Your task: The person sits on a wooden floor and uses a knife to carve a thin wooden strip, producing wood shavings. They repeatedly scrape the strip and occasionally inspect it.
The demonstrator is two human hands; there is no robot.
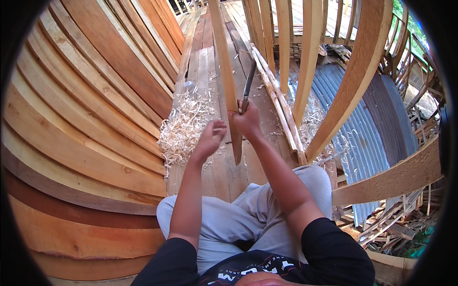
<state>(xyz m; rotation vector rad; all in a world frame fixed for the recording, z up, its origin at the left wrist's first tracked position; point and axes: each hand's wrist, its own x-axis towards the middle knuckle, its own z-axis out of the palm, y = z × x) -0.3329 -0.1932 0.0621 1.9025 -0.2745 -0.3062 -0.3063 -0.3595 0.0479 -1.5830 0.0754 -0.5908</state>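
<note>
The person sits with legs crossed in grey trousers (229,221), knees spread on the near side of a tall wooden slat (224,57), which runs from the top of the view down to the hands. A tapered brown piece (236,150) points toward the lap from the slat's lower part; whether it is the slat's own end or part of a tool cannot be told.

The left hand (211,137), a little blurred, is raised just left of this lower part, its fingers half curled and apparently holding nothing. The right hand (247,119) is at the slat's right edge, closed around a dark tool (249,81) whose long, narrow part sticks up and away, just right of the slat. Whether the right hand also grips the slat is hidden.

To the left of the slat, a heap of curly shavings (188,119) covers the floorboards (205,66), and farther left many broad boards (95,124) stand side by side. To its right, beyond the tool, two pale poles (272,95) lie nearly together on the floor. Farther right of the slat rise several posts (310,57), with corrugated sheets (358,152) past them.
</note>
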